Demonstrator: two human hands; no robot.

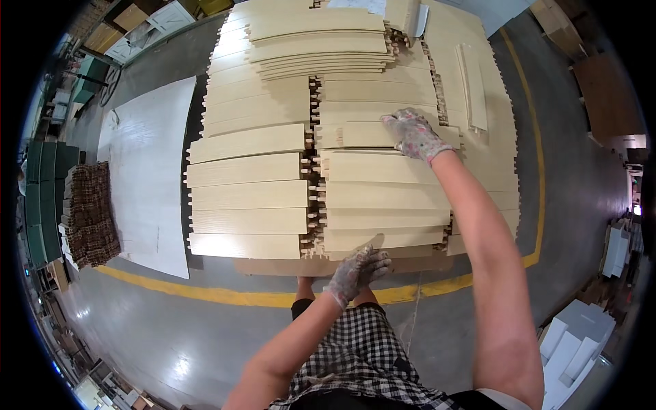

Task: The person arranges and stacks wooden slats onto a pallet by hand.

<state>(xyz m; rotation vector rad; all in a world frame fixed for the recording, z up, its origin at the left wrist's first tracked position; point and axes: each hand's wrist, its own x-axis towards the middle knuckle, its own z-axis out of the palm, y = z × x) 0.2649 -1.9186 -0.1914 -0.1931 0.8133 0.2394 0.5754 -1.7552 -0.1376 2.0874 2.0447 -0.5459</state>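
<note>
Right hand (pixel 417 134) is on a pale board (pixel 359 137), grip unclear, inward from the stack (pixel 246 222)'s right edge; left hand (pixel 359 269) is loose, empty, by the front edge. Careful: one-sided pulling could skew that board, knocking nearby pegs (pixel 321 188).

Boards (pixel 383 167): pale cream, fine grain pattern.
Right glove (pixel 417 134): whitish grey, pink-red speckles.
Left glove (pixel 359 272): mottled grey.
Garment (pixel 355 342): black-and-white check.
Sheet (pixel 150 171): greyish white, plain.
Floor (pixel 164 335): grey.
Floor line (pixel 198 294): solid yellow.
Crates (pixel 41 198): dark green.
Stack beside sheet (pixel 87 212): brown.
Boxes at lower right (pixel 581 331): white.
</note>
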